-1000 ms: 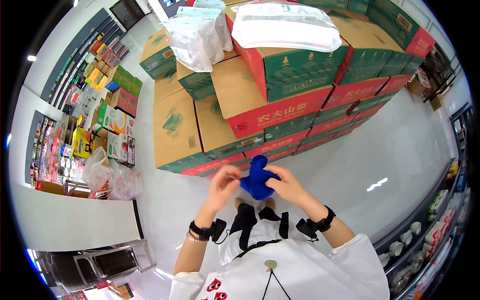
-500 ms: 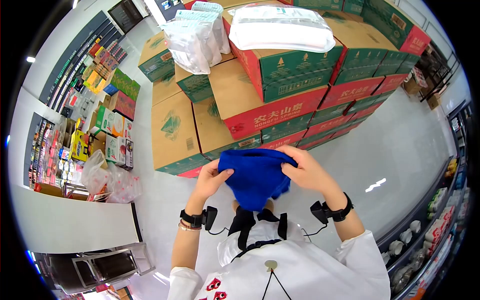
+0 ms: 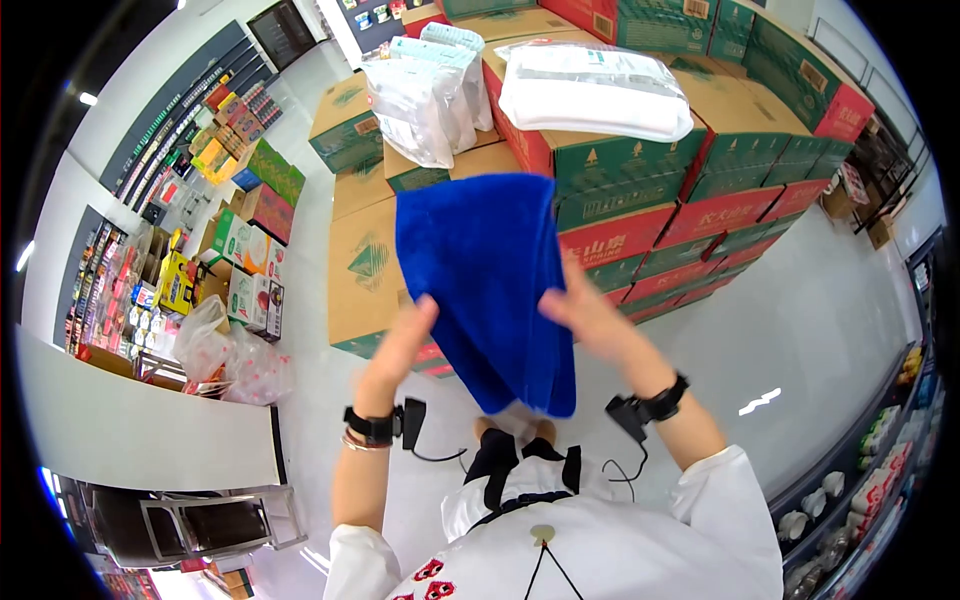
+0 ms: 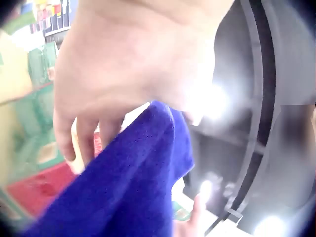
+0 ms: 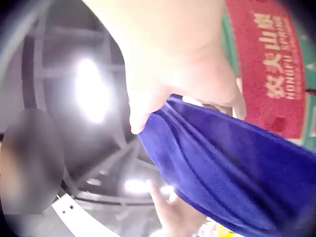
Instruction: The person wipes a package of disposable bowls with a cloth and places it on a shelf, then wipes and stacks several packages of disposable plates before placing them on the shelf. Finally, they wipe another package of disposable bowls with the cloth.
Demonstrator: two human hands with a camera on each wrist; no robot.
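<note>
A blue towel (image 3: 485, 280), soft and plush, hangs spread in the air in front of the person, its upper part lifted up before the boxes. On its left side the left hand (image 3: 393, 348) grips the edge, blurred by motion. Opposite, the right hand (image 3: 598, 318) holds the other edge. In the left wrist view the towel (image 4: 133, 182) comes to a bunched peak under the palm, between thumb and fingers. Folds of the towel (image 5: 222, 153) run out from the right thumb and fingers in the right wrist view.
Stacked green and red cartons (image 3: 630, 165) stand just ahead. On them lie a white plastic-wrapped pack (image 3: 595, 95) and clear bags (image 3: 425, 100). A shelf of goods (image 3: 850, 480) runs along the right; a metal-framed chair (image 3: 210, 525) stands at lower left.
The towel was bunched small between the hands, then was drawn out sideways, and now spreads larger and higher. The hands moved apart, and the head view shifted slightly.
</note>
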